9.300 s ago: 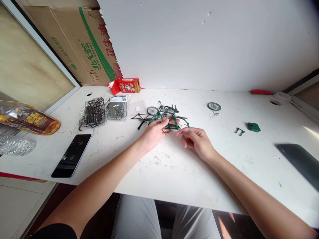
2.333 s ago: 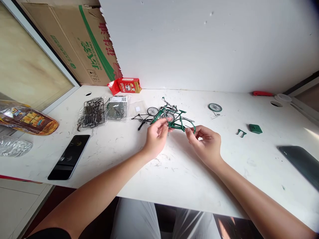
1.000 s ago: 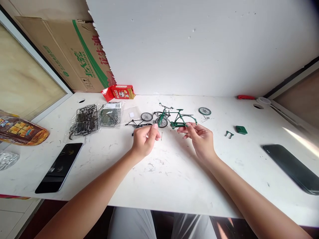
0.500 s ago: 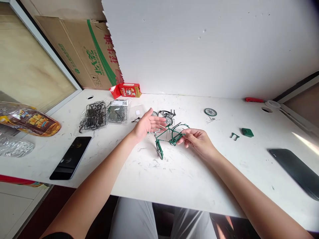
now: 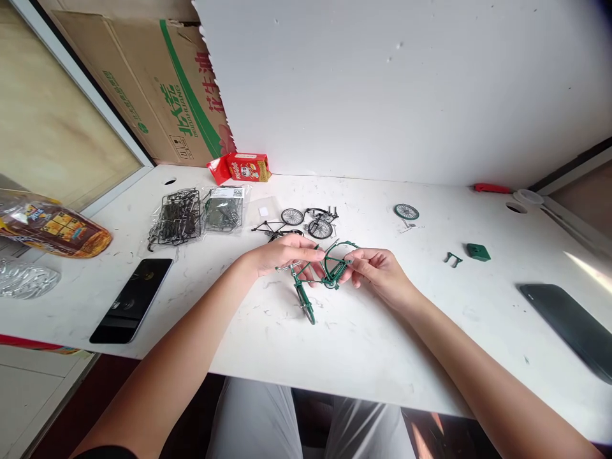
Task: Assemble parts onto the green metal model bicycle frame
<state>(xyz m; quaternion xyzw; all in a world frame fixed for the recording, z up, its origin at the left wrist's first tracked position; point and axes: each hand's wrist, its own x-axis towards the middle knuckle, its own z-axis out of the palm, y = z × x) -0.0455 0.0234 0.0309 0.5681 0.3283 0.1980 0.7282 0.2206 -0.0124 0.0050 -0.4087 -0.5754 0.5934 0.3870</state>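
Note:
A small green model bicycle (image 5: 302, 294) is held above the white table, its front wheel pointing down toward me. My right hand (image 5: 377, 271) pinches the rear end of its frame between thumb and fingers. Around the middle of the frame, near the seat, my left hand (image 5: 289, 255) is closed, thumb on top and fingers beneath. The left fingers partly hide the handlebar and top tube. Just behind my left hand lie black bicycle parts (image 5: 320, 228), including wheels and a frame.
Bagged part frames (image 5: 176, 217) lie left, beside a phone (image 5: 131, 299) and bottles. A red box (image 5: 249, 168) stands at the back. To the right are a loose wheel (image 5: 406, 211), a green block (image 5: 478, 252), a small green bracket (image 5: 452, 258) and a dark case (image 5: 564, 325).
My left hand, open with fingers spread before, has come down and closed on the bicycle's frame. The bicycle has tilted slightly, front wheel lower. My right hand keeps its hold.

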